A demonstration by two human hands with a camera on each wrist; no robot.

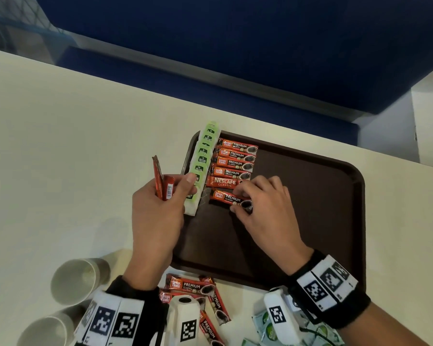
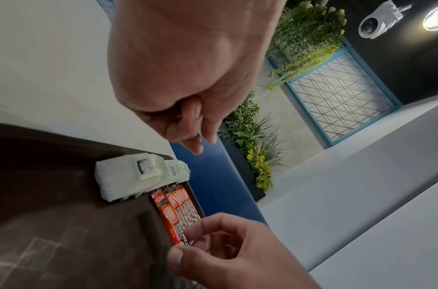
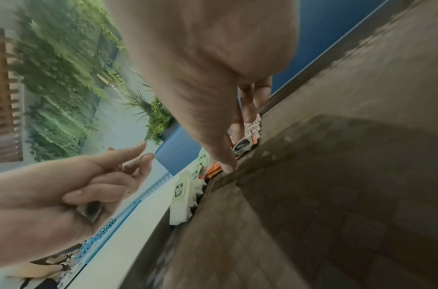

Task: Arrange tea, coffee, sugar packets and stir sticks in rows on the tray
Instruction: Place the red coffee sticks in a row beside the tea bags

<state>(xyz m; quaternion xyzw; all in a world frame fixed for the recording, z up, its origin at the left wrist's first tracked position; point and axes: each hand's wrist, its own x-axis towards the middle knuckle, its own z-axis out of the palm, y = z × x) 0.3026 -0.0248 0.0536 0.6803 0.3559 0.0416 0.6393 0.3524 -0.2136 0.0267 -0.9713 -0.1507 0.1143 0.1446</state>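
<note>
A dark brown tray [image 1: 323, 196] lies on the cream table. Along its left edge runs a row of green-and-white tea packets [image 1: 203, 156]. Beside them lies a row of red coffee packets [image 1: 235, 161], one a Nescafe packet [image 1: 223, 182]. My right hand [image 1: 258, 203] pinches the nearest coffee packet [image 1: 226, 197] at its right end, flat on the tray. My left hand [image 1: 158, 211] hovers by the tray's left edge and grips a few red coffee packets [image 1: 161, 183] upright. In the left wrist view the tea packets [image 2: 131, 176] and the coffee row [image 2: 173, 211] show.
Loose coffee packets [image 1: 198, 290] lie on the table in front of the tray. Pale green packets [image 1: 263, 323] sit at the bottom right. Two paper cups [image 1: 78, 278] lie on their sides at the bottom left. A blue bench [image 1: 235, 58] runs behind the table.
</note>
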